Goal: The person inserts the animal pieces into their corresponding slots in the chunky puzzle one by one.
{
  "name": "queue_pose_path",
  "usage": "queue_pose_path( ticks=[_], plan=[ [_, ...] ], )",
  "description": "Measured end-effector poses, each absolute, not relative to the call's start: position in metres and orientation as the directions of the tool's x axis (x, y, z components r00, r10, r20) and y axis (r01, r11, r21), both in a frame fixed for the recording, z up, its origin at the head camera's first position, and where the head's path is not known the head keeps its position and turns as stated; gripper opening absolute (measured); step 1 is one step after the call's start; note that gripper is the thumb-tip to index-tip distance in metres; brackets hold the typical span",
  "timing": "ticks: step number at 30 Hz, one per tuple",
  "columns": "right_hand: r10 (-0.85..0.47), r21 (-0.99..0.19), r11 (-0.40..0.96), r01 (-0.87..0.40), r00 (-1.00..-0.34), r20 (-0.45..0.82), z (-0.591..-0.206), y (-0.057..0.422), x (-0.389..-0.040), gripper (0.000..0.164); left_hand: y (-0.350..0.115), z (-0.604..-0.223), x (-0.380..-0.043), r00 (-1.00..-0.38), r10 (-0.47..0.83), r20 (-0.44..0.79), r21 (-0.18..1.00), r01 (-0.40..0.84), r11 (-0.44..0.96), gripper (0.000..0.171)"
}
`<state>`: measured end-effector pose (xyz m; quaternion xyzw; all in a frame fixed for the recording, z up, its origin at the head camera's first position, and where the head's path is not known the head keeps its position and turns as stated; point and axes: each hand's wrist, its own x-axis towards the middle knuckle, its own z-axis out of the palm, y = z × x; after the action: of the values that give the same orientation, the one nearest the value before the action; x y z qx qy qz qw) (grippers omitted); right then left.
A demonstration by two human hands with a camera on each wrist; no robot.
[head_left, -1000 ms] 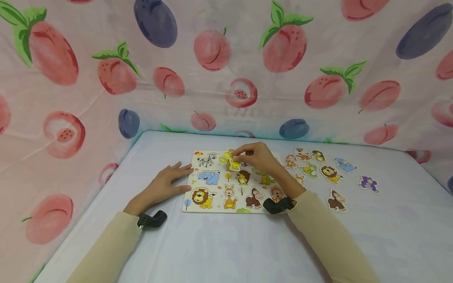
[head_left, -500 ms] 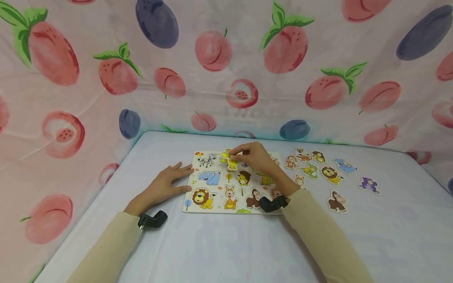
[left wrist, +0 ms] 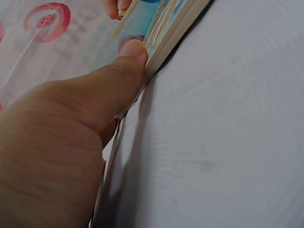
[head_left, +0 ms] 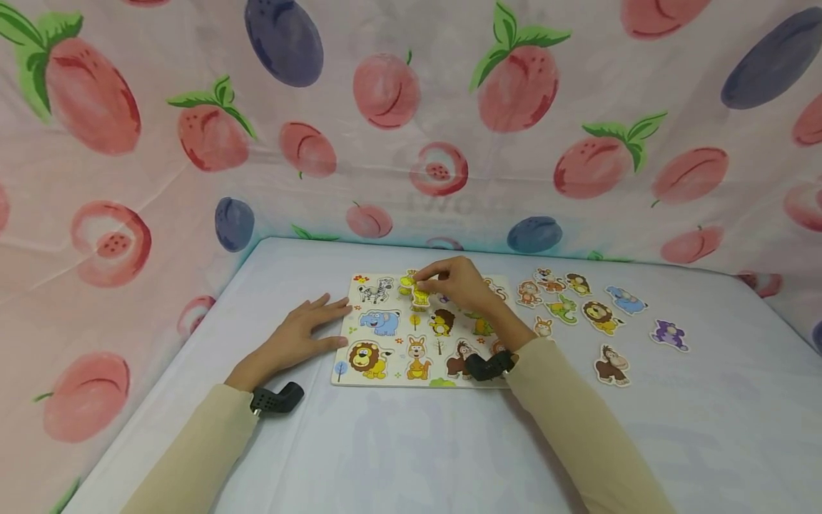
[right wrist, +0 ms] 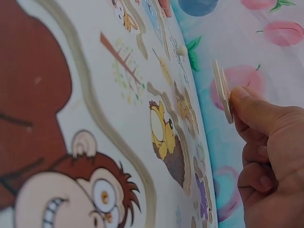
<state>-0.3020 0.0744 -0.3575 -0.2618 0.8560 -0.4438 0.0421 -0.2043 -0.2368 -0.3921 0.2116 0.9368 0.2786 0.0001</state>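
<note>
Thumb and fingertips of my right hand point(head_left: 464, 285) pinch a yellow giraffe puzzle piece point(head_left: 420, 298). In the right wrist view this wooden piece point(right wrist: 222, 92) is seen edge-on, raised off the puzzle board point(right wrist: 137, 114). It hovers over the giraffe's place in the top row of the board point(head_left: 379, 383), partly covering that picture. My left hand point(head_left: 302, 332) lies at the board's left side, fingers spread. Its thumb point(left wrist: 128, 57) touches the board's edge in the left wrist view. A zebra point(head_left: 377, 290) shows at the board's top left, with an elephant point(head_left: 380, 323) below it.
Right of the board lie several loose animal pieces, among them a lion point(head_left: 600, 316), an elephant piece point(head_left: 626, 300), a purple animal piece point(head_left: 669, 335) and a gorilla point(head_left: 612, 365). A fruit-patterned cloth point(head_left: 385, 171) hangs behind the white table point(head_left: 411, 457).
My right hand has moved slightly left with the giraffe piece, which now sits more squarely over the giraffe picture. The left hand has stayed put.
</note>
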Motion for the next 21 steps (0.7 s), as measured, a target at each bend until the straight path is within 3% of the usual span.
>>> queue_pose_path(
  ticks=[21],
  plan=[
    [-0.452,-0.775,0.527,-0.348,-0.887,0.091,-0.371,0.071,-0.305,0.013,-0.237,-0.394,-0.204,-0.909,0.398,0.125,0.534,0.399,0.745,0.066]
  ],
)
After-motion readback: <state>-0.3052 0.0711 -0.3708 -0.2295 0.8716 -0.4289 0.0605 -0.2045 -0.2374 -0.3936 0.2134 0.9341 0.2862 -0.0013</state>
